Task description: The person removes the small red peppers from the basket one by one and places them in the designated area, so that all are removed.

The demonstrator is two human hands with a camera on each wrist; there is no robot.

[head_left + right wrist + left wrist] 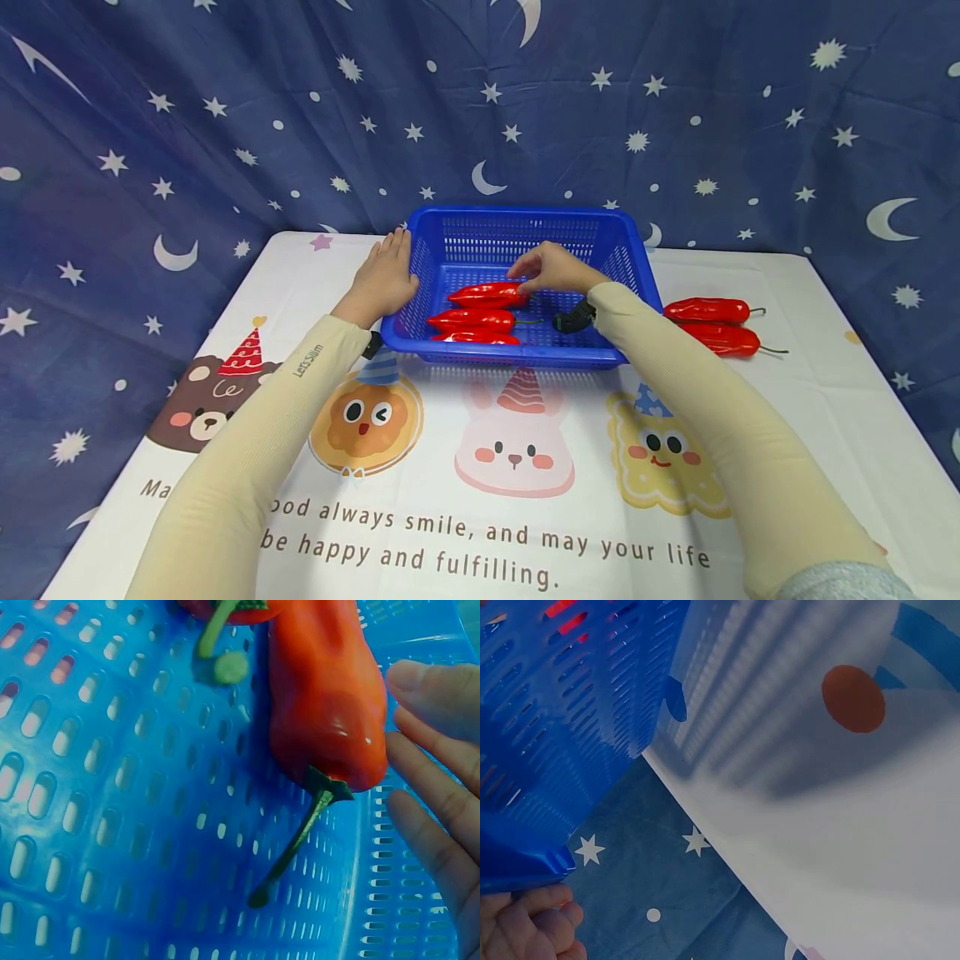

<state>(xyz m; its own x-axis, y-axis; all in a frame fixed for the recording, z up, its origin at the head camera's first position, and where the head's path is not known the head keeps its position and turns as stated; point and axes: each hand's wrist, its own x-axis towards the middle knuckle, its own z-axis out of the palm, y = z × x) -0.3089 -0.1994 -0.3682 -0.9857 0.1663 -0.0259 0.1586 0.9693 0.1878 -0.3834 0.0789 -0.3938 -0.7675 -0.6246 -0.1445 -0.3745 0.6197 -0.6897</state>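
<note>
A blue plastic basket [517, 357] with slotted walls stands on the table, with red chili peppers lying side by side inside. My left hand [384, 279] rests on its left rim, fingers extended; in the left wrist view, part of the hand [532, 926] shows under a rim corner. My right hand [558, 269] reaches into the basket over the stem end of the rearmost pepper [489, 295]. In the right wrist view, its thumb and fingers lie spread along one side of that pepper [330, 697], around nothing. Nearer the front are a second pepper [472, 320] and a third pepper [476, 337].
Right of the basket, two more red peppers lie on the table: a rear pepper [708, 311] and a front pepper [723, 340], partly hidden by the right sleeve. A white cartoon-printed cloth [360, 533] covers the table. A blue starry curtain [465, 100] hangs behind.
</note>
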